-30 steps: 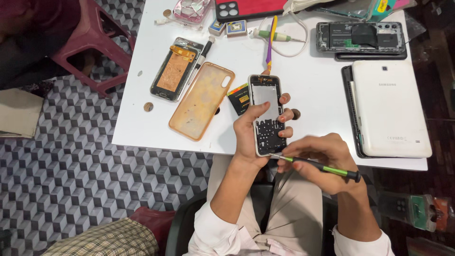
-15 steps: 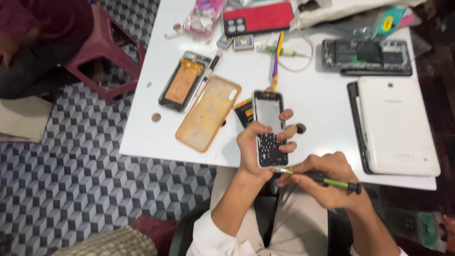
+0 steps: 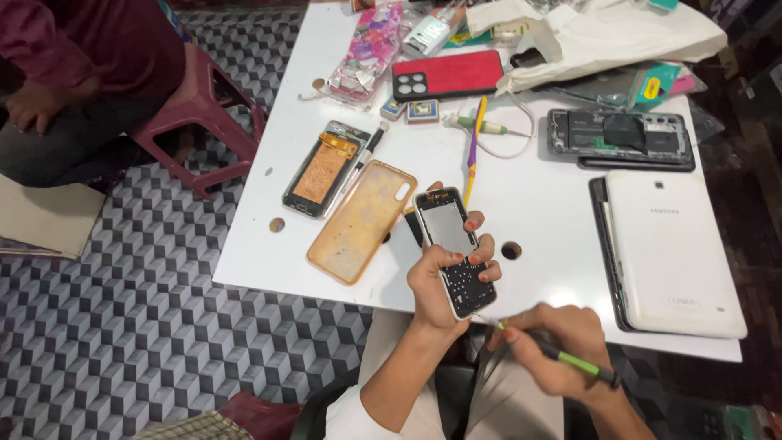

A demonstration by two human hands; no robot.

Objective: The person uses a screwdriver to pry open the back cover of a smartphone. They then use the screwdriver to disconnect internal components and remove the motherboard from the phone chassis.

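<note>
My left hand (image 3: pixel 444 281) grips a small opened phone body (image 3: pixel 453 248) with a white rim, its bare inside facing up, above the front edge of the white table (image 3: pixel 529 212). My right hand (image 3: pixel 554 346) holds a green and black screwdriver (image 3: pixel 562 358), and its thin tip touches the lower end of the phone. Just left of the phone lies a yellowed clear phone case (image 3: pixel 361 222). Beside that case rests an opened phone (image 3: pixel 326 169) with an orange inside.
A white tablet back (image 3: pixel 672 253) lies at the right, a dismantled black device (image 3: pixel 623 138) behind it. A red phone case (image 3: pixel 446 76), cables, small parts and a white bag (image 3: pixel 603 37) crowd the far side. Another person sits on a red stool (image 3: pixel 208 122) at the left.
The view has shifted, so the table sits lower and more of its far end shows. Both hands keep the phone and screwdriver together, with the phone tilted slightly more.
</note>
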